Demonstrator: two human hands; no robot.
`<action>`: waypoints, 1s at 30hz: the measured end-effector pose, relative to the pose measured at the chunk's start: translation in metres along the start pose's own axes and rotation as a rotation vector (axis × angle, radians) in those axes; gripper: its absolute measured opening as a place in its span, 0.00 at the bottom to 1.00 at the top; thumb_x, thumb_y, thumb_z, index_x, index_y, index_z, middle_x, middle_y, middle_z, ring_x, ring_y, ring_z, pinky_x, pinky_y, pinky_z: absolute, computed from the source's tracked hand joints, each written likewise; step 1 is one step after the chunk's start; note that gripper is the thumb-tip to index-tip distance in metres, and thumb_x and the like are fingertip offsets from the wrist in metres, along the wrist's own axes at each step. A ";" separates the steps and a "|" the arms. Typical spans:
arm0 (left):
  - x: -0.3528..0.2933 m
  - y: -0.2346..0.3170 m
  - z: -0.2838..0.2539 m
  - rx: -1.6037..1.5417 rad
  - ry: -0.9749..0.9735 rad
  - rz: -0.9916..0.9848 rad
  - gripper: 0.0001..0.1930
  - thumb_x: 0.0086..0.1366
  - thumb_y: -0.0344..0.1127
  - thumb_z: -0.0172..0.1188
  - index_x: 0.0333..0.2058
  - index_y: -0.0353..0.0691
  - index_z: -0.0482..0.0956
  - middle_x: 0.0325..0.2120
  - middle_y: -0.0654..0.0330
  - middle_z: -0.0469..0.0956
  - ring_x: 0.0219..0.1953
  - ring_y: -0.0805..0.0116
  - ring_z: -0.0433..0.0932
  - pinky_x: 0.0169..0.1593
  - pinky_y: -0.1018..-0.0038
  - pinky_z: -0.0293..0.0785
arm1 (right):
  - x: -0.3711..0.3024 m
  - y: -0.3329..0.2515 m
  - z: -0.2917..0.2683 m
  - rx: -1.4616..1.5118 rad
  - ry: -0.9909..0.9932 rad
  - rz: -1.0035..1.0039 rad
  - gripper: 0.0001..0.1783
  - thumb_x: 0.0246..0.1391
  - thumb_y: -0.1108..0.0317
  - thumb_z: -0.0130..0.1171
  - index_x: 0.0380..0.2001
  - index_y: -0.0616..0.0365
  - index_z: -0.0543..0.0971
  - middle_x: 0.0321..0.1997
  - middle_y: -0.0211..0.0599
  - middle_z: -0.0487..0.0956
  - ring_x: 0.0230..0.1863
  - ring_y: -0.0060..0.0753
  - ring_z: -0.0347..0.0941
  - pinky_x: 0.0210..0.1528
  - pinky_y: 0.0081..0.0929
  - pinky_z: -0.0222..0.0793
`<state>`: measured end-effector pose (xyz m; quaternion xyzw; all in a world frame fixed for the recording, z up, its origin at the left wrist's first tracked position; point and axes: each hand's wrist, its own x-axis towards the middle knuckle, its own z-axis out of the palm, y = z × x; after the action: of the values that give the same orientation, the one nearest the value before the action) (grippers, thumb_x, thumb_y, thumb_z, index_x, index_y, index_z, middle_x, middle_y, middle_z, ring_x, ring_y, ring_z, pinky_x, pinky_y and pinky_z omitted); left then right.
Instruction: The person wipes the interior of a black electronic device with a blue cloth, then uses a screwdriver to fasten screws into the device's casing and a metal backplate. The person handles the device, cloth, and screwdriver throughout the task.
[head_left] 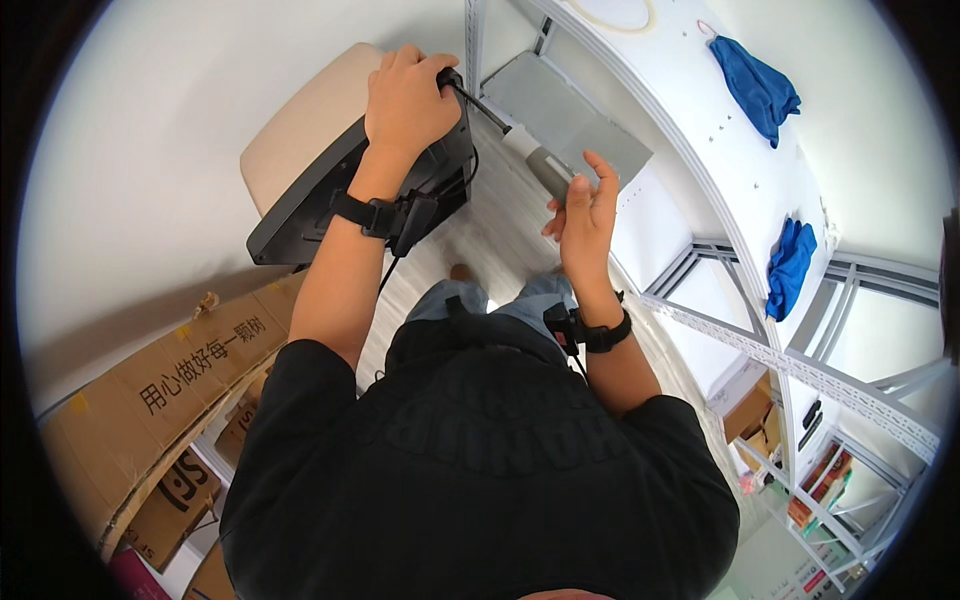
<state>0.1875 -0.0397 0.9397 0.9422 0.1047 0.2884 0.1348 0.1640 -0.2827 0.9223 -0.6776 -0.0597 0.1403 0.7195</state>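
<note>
A grey and white electric screwdriver (545, 165) slants up and left, its long dark shaft reaching a black part (447, 78) at the edge of a beige padded seat (310, 125). My right hand (588, 215) is at the back end of the driver's handle, with its index finger raised off it. My left hand (408, 100) bends over the seat's top corner, and its fingers grip the black part by the shaft's tip. The seat is tilted up, and its black underside frame (320, 205) faces me. The tip itself is hidden.
Left of me stands a large brown cardboard box (180, 390). A white surface with a metal frame (690, 110) curves along the right, with blue cloths (755, 90) on it. A grey panel (560, 115) lies beyond the screwdriver. Metal shelving (850, 380) is at the lower right.
</note>
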 end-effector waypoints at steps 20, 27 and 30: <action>-0.003 0.004 0.000 0.026 0.013 0.047 0.15 0.48 0.28 0.60 0.37 0.48 0.83 0.27 0.58 0.75 0.35 0.57 0.74 0.38 0.64 0.72 | -0.002 -0.005 -0.003 0.022 0.002 0.055 0.22 0.64 0.53 0.48 0.51 0.58 0.69 0.19 0.31 0.72 0.12 0.14 0.59 0.15 0.14 0.56; -0.002 0.002 0.002 0.021 0.037 0.082 0.14 0.48 0.28 0.59 0.36 0.48 0.83 0.27 0.58 0.75 0.34 0.57 0.74 0.37 0.64 0.73 | -0.003 -0.007 -0.005 0.158 -0.069 0.164 0.21 0.65 0.51 0.45 0.47 0.58 0.73 0.18 0.32 0.72 0.11 0.15 0.59 0.14 0.14 0.55; -0.003 0.000 0.003 0.022 0.051 0.084 0.15 0.48 0.28 0.59 0.36 0.48 0.84 0.27 0.58 0.75 0.34 0.56 0.74 0.38 0.63 0.73 | -0.005 -0.011 -0.008 0.190 -0.048 0.190 0.20 0.65 0.53 0.45 0.46 0.58 0.74 0.18 0.32 0.72 0.11 0.16 0.60 0.14 0.14 0.55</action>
<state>0.1868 -0.0410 0.9355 0.9396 0.0715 0.3165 0.1093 0.1623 -0.2921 0.9336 -0.6056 0.0010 0.2291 0.7621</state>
